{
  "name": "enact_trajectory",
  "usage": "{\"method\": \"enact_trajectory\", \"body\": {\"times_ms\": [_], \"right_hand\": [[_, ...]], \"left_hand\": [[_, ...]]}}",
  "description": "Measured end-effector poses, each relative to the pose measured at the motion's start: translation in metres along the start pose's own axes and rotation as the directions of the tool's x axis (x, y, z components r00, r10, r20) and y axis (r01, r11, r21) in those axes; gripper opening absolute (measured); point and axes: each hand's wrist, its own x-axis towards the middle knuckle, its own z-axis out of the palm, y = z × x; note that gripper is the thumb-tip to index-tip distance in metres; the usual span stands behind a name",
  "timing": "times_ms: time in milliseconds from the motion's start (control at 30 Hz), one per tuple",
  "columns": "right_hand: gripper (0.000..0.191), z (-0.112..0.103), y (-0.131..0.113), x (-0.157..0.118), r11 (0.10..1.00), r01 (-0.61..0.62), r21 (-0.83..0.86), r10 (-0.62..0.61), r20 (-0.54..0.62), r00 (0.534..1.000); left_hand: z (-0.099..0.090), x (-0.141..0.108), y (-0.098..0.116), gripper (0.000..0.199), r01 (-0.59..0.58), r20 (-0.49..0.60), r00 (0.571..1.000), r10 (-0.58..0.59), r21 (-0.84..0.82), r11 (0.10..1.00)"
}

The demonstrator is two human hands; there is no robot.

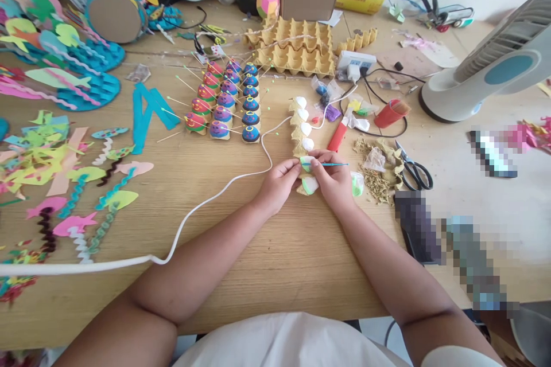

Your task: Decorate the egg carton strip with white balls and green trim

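A strip of egg carton [297, 140] lies upright in front of me, its bumps covered with white clay [306, 128]. The nearest bump carries white and light green clay [309, 186]. My left hand [278, 183] is closed on the left side of the strip near its lower end. In my right hand [334, 179] a thin blue modelling tool [338, 164] is pinched, pointing left across a bump with green and white clay. My fingertips partly hide that bump. A small bag of green clay [357, 183] lies just right of my right hand.
Painted egg-carton caterpillars [224, 100] with pins stand behind to the left. Paper fish [123, 169] lie at left. A white cable [185, 218] crosses the table. Scissors [414, 169], a red-handled knife [338, 136], a red cup [390, 114] and a fan [486, 63] stand or lie right.
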Motion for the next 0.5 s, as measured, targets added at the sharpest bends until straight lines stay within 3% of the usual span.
{"method": "enact_trajectory", "body": {"times_ms": [500], "right_hand": [[0.032, 0.0016, 0.0074, 0.0034, 0.999, 0.029, 0.012, -0.029, 0.000, 1.000]], "left_hand": [[0.0006, 0.0037, -0.0019, 0.034, -0.014, -0.011, 1.000, 0.014, -0.018, 1.000]]}}
